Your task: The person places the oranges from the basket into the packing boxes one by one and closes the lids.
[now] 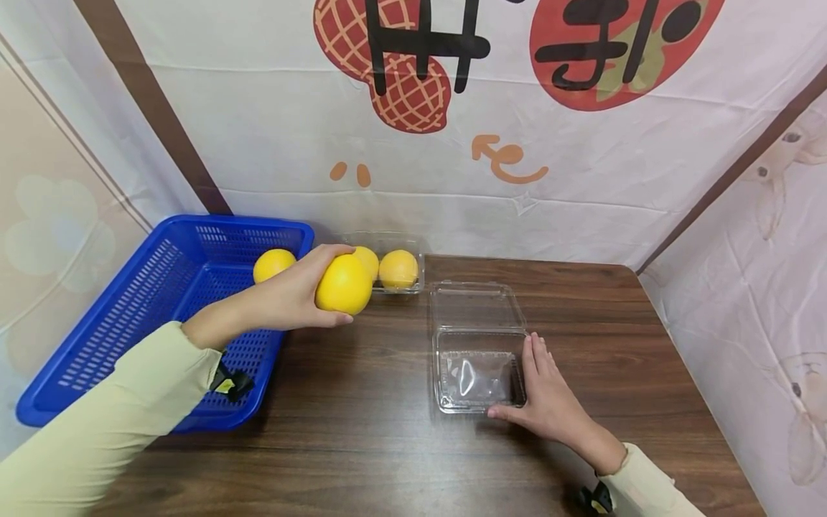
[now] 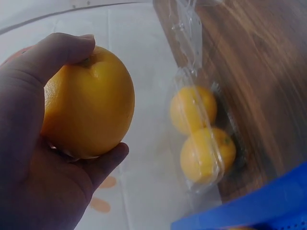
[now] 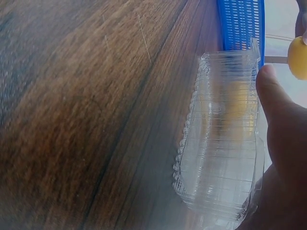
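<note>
My left hand [image 1: 293, 291] grips an orange [image 1: 344, 285] with its fingers and thumb curved round the fruit, held up in front of the blue basket's right side. In the left wrist view, the same orange [image 2: 91, 103] shows the thumb and fingertips against its skin. A clear plastic clamshell box [image 1: 481, 373] stands on the table with its lid [image 1: 477, 305] laid back. My right hand [image 1: 549, 391] rests at the box's right side, fingers straight along the edge and thumb at the near corner. In the right wrist view the thumb [image 3: 273, 86] lies beside the box's rim.
A blue plastic basket [image 1: 103, 345] stands at the left, with another orange [image 1: 274, 265] at its far right side. Against the back curtain [image 1: 452, 222] is a second clear box [image 1: 420, 276] holding two oranges [image 1: 398, 269]. The brown wooden table [image 1: 362, 445] lies beneath.
</note>
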